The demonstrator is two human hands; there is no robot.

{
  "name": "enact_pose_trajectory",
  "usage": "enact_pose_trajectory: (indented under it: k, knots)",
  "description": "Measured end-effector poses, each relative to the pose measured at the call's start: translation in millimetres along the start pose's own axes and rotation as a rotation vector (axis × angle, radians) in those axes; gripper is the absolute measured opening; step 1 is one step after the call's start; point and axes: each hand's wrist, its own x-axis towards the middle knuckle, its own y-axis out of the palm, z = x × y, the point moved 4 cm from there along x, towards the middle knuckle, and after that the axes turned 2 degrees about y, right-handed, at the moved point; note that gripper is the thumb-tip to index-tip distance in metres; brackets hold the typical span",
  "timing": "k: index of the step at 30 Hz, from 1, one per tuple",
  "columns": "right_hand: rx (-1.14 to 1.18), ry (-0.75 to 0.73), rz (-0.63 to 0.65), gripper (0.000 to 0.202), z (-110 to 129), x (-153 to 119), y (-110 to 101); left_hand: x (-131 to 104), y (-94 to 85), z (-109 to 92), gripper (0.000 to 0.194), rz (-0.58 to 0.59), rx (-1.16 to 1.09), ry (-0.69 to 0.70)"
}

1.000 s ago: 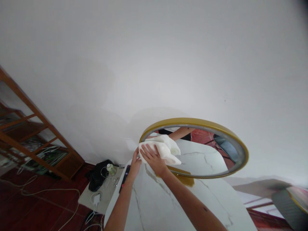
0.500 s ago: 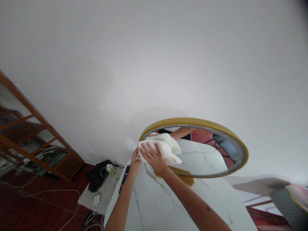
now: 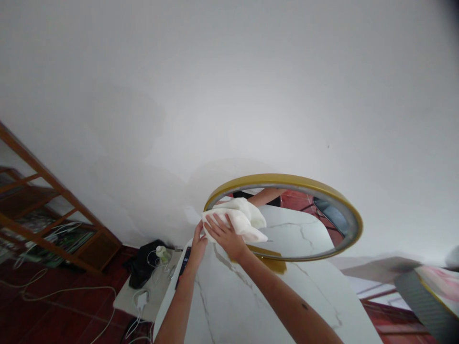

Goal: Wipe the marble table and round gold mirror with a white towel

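A round mirror [image 3: 301,234] with a gold rim stands tilted on a gold base [image 3: 276,265] on a white marbled table [image 3: 229,306]. My right hand [image 3: 226,237] holds a white cloth [image 3: 247,220] against the left part of the glass, its fingers lying slightly apart across the folds. At the mirror's left edge, my left hand [image 3: 198,242] grips the rim beside the cloth; its fingertips are partly hidden. The glass reflects a forearm and the tabletop.
A phone [image 3: 183,265] lies at the table's left edge. Lower left, a side table [image 3: 124,298] bears a black bag [image 3: 141,272], a small bottle [image 3: 162,253] and white cables. Wooden shelves [image 3: 53,184] stand far left. A white wall [image 3: 229,95] rises behind the mirror.
The view has shifted slightly, so the mirror, table and hands sit a little further left. Both hands keep their places at the mirror's left side, and the cloth has barely moved against the glass.
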Motion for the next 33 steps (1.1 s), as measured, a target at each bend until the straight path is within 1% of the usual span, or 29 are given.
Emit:
enact_pose_trajectory:
  k: [3,5,7,10,12,13,15,16,19,21,23,27,29,30,31,32,33]
  knots:
    - [-0.023,-0.067,-0.012,0.054,5.6,-10.1,16.5,1.9,-0.4,-2.1,0.066,0.013,-0.003,0.012]
    - [-0.023,-0.080,-0.019,0.052,7.6,-13.5,20.7,2.7,-1.3,-3.1,0.066,0.025,-0.003,0.021]
    - [-0.020,-0.062,-0.016,0.052,6.9,-12.2,16.5,2.3,-2.0,-3.7,0.064,0.026,0.000,0.027]
    - [0.013,0.006,0.012,0.053,2.5,-6.4,5.5,0.1,-1.3,-4.7,0.063,0.014,0.000,0.028]
    - [0.094,0.053,0.058,0.055,0.8,-6.0,6.3,-1.3,0.4,-6.7,0.064,0.006,-0.004,0.030]
    - [0.160,0.067,0.099,0.056,1.5,-8.4,11.1,-1.8,1.3,-8.1,0.064,0.005,-0.003,0.033]
    - [0.289,0.070,0.199,0.056,6.6,-19.2,27.1,-2.1,2.9,-11.5,0.064,0.011,0.005,0.043]
    - [0.342,0.066,0.252,0.056,10.7,-27.5,37.0,-2.2,3.4,-13.0,0.064,0.016,0.013,0.047]
    - [0.406,0.064,0.366,0.051,25.5,-61.2,63.2,-2.2,3.0,-15.2,0.063,0.014,0.040,0.044]
    - [0.447,0.076,0.452,0.049,36.3,-88.6,75.4,-2.4,2.8,-14.6,0.062,0.007,0.047,0.027]
    - [0.476,0.121,0.539,0.050,45.9,-117.6,82.7,-2.5,3.4,-13.8,0.062,0.005,0.045,0.021]
    - [0.486,0.290,0.710,0.063,60.8,-177.2,87.3,-2.4,4.5,-12.9,0.064,-0.021,0.045,0.024]
    - [0.473,0.397,0.767,0.071,66.4,-206.7,86.5,-1.9,4.0,-12.0,0.065,-0.030,0.051,0.023]
    - [0.470,0.462,0.782,0.075,68.4,-221.2,85.8,-1.5,3.5,-11.0,0.065,-0.028,0.054,0.023]
    - [0.491,0.570,0.780,0.078,68.9,-235.9,85.0,-1.1,2.9,-9.4,0.065,-0.020,0.053,0.022]
    - [0.512,0.646,0.771,0.080,70.1,-250.0,84.0,-0.7,2.2,-6.6,0.066,-0.012,0.046,0.013]
    - [0.528,0.696,0.755,0.081,71.5,-263.3,82.7,-0.5,0.9,-2.1,0.067,-0.021,0.031,-0.012]
